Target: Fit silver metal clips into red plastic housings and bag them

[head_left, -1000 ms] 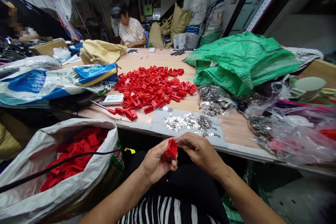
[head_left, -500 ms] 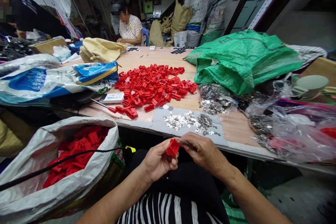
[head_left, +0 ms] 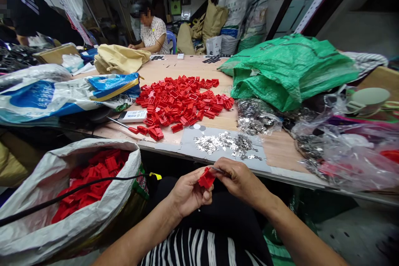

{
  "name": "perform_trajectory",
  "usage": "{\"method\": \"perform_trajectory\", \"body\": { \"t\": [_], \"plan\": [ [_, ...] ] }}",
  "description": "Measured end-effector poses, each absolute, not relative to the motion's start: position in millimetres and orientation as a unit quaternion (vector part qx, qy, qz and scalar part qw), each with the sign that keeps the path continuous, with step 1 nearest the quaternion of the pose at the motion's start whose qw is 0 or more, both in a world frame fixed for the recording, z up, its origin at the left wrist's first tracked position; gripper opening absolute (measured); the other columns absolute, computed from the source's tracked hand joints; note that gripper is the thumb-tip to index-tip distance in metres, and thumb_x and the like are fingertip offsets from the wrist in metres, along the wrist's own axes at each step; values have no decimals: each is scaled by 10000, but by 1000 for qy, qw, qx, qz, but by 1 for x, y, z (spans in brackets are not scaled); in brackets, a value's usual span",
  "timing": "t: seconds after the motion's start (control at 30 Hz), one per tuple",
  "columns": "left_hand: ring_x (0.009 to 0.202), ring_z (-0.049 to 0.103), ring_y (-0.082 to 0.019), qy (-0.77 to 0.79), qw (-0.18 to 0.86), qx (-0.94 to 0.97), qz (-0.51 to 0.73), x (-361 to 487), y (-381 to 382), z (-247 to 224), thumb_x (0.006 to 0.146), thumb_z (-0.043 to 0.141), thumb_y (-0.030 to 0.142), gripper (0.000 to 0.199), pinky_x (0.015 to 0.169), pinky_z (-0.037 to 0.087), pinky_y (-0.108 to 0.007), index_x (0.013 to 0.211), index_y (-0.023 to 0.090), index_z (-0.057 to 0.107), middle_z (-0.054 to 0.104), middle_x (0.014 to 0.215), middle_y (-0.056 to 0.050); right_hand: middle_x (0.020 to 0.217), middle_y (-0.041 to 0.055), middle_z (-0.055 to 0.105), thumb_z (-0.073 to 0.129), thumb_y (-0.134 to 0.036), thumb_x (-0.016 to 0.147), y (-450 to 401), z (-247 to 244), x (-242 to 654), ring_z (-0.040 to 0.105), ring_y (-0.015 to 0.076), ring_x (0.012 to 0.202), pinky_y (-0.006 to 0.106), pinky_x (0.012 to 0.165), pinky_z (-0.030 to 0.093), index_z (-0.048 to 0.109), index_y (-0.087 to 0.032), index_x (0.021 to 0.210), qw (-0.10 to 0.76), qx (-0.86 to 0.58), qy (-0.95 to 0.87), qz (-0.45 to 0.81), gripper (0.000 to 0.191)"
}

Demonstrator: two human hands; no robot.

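A red plastic piece (head_left: 206,178) is held in the fingers of my left hand (head_left: 190,192), over my lap at the table's front edge. My right hand (head_left: 238,178) pinches a thin grey metal tool (head_left: 218,169), whose end meets the top of the red piece. Beyond my hands, small silvery metal parts (head_left: 208,143) lie on a grey mat (head_left: 187,143). Behind them a heap of red pieces (head_left: 181,104) spreads over the wooden table (head_left: 280,149).
A white sack (head_left: 124,166) of red pieces stands at the left, crossed by a black cord (head_left: 77,187). A green bag (head_left: 289,70) and clear plastic bags (head_left: 352,153) lie at right. People sit or stand at the far left and back.
The red piece has tilted and shifted slightly to the right in my left hand, with the tool still at its top. The seated person's arms have moved to the left.
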State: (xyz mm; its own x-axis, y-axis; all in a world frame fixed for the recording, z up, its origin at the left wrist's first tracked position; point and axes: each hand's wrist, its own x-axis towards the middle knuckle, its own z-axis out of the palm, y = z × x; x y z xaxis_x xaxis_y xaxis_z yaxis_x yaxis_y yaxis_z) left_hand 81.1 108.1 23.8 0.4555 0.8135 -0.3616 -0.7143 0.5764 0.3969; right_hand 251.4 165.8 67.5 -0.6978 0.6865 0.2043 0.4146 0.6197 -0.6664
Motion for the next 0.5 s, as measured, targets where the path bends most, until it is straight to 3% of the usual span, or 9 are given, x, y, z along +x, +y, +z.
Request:
{"method": "perform_trajectory", "body": {
  "t": [0.3,0.5],
  "plan": [
    [451,526,-87,274,840,94,458,82,110,24,841,578,289,260,501,364,-200,1034,119,612,605,616,-40,829,49,623,462,-200,929,163,62,250,576,163,770,261,679,441,638,-193,903,232,-318,-862,320,178],
    [450,530,-98,256,831,103,483,79,109,21,873,520,278,366,488,360,-207,1227,189,499,620,647,-34,866,38,610,481,-305,937,170,59,256,573,167,799,272,727,442,653,-202,911,201,-318,-809,452,202]
  ]
}}
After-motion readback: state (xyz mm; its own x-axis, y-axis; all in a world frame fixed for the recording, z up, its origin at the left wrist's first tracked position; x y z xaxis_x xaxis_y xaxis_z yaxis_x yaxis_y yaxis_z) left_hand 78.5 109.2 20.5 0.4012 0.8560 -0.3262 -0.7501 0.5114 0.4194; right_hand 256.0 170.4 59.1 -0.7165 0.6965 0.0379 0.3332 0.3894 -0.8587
